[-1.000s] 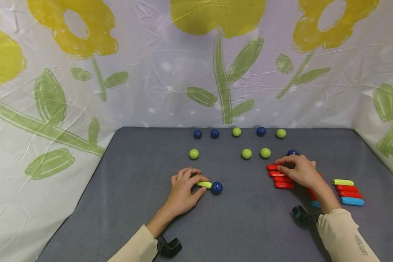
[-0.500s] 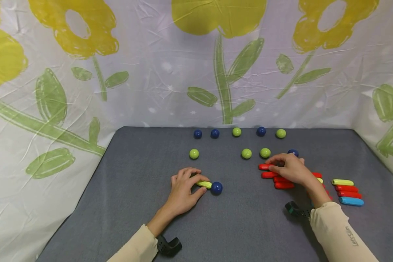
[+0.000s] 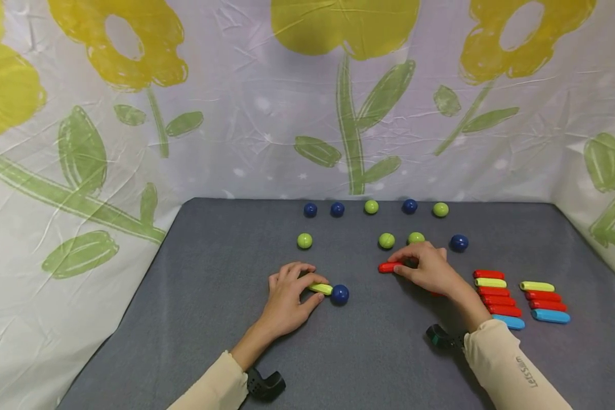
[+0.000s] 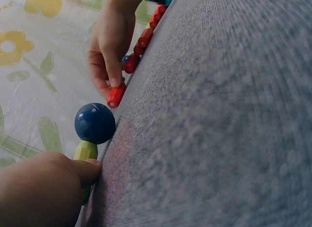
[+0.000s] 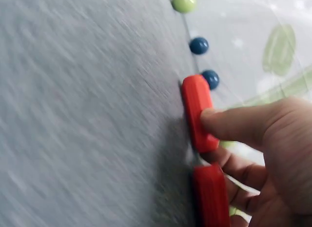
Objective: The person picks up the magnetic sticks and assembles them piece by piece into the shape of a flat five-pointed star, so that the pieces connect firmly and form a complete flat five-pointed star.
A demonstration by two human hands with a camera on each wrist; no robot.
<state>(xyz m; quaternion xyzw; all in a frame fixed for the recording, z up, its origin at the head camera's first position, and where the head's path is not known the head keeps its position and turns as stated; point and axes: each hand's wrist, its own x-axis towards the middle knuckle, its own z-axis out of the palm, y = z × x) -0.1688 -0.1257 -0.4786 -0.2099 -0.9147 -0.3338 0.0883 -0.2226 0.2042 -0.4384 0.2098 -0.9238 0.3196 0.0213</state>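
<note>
Thumb and fingers of my left hand (image 3: pixel 289 299) pinch a short yellow-green plastic stick (image 3: pixel 321 288) on the table. A dark blue ball (image 3: pixel 340 294) sits at the stick's right end; in the left wrist view the blue ball (image 4: pixel 95 123) caps the yellow-green stick (image 4: pixel 86 150). To the right, my right hand (image 3: pixel 433 273) pinches a red faceted stick (image 3: pixel 388 267) between thumb and fingers, low over the cloth. Close behind it in the right wrist view lies another red stick (image 5: pixel 212 195), mostly covered by the hand in the head view.
Right of the right hand lie two columns of sticks: one with red, yellow and blue pieces (image 3: pixel 494 291), another beside it (image 3: pixel 543 295). Green balls (image 3: pixel 304 241) and blue balls (image 3: pixel 459 243) are spread in two rows toward the back edge. A flowered cloth (image 3: pixel 246 114) hangs behind the table.
My right hand has moved left, taking the red stick away from the other red ones. The column of sticks under its wrist is now uncovered. My left hand stays in place.
</note>
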